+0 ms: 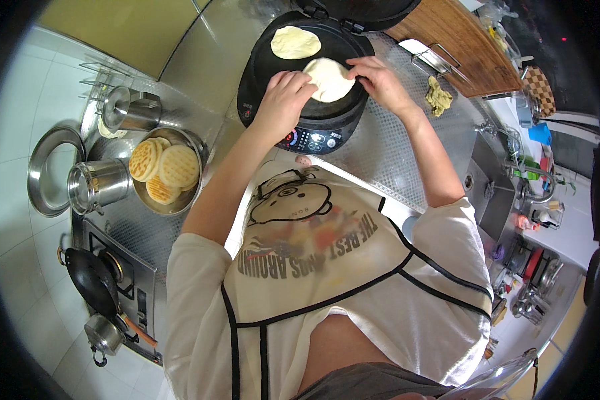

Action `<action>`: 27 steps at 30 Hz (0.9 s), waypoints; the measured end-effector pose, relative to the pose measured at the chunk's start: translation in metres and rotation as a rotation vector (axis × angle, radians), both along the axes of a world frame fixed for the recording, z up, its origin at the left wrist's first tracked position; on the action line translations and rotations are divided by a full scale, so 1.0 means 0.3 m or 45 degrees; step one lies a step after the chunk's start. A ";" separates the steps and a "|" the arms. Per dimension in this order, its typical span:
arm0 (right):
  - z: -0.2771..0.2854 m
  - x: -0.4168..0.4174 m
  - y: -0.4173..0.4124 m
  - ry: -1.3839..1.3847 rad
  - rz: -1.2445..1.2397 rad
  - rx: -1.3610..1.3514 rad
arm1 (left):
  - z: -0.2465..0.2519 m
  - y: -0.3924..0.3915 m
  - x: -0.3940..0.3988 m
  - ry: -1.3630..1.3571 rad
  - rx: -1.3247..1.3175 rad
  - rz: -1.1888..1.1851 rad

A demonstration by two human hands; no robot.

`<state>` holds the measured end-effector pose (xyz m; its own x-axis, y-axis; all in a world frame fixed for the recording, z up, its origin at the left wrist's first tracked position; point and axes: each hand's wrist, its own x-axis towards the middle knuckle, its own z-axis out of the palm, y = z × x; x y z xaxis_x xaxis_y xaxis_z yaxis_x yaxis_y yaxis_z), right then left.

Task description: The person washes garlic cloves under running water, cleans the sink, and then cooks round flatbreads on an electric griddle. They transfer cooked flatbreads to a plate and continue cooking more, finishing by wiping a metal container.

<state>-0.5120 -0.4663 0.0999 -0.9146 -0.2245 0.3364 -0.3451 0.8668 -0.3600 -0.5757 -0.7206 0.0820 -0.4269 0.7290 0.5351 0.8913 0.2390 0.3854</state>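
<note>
Between my two hands a round, flat piece of pale dough (329,80) is held by its edges over the black pan of an electric griddle (260,75). My left hand (291,97) grips its left edge, partly covering it. My right hand (377,77) has the right edge between thumb and fingers. Whether the dough's underside touches the pan, I cannot tell. Another flat dough round (295,42) lies on the pan behind it. The griddle's lid (360,12) stands raised at the back, and its front control panel (310,142) is lit.
Left of the griddle, a metal bowl (147,200) holds several browned flatbreads (178,166), near steel pots (100,182). A wok (91,280) sits by the gas stove (137,280). To the right are a wooden board (460,47), a dough scrap (438,96) and a sink (490,185).
</note>
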 end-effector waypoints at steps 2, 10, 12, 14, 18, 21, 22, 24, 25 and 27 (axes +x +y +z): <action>-0.047 0.031 0.052 0.011 -0.097 0.169 | -0.008 -0.049 0.036 -0.009 -0.022 0.140; -0.167 -0.011 -0.147 -0.134 -0.108 -0.168 | 0.020 -0.261 0.194 -0.482 0.150 0.557; -0.237 -0.072 -0.189 -0.179 -0.031 -0.095 | 0.031 -0.292 0.218 -0.481 0.104 0.622; -0.289 -0.095 -0.175 -0.173 -0.027 0.059 | 0.030 -0.325 0.240 -0.503 0.100 0.678; -0.352 -0.137 -0.041 -0.117 -0.282 0.195 | -0.003 -0.413 0.295 -0.581 0.131 0.819; -0.398 -0.228 0.079 -0.063 -0.439 0.233 | -0.031 -0.470 0.330 -0.673 0.137 0.882; -0.395 -0.261 0.070 -0.053 -0.463 0.205 | -0.037 -0.481 0.343 -0.687 0.124 0.904; -0.384 -0.320 0.038 -0.068 -0.465 0.135 | -0.042 -0.494 0.361 -0.692 0.105 0.931; -0.418 -0.341 0.027 -0.086 -0.432 0.113 | -0.045 -0.497 0.365 -0.682 0.100 0.936; -0.455 -0.315 -0.053 -0.190 -0.330 0.007 | -0.049 -0.503 0.374 -0.680 0.097 0.945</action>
<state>-0.6063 -0.4822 -0.0366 -0.9809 0.0217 0.1934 -0.0556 0.9212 -0.3852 -0.4636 -0.8716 0.0673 -0.9759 0.1399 0.1673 0.2181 0.6358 0.7404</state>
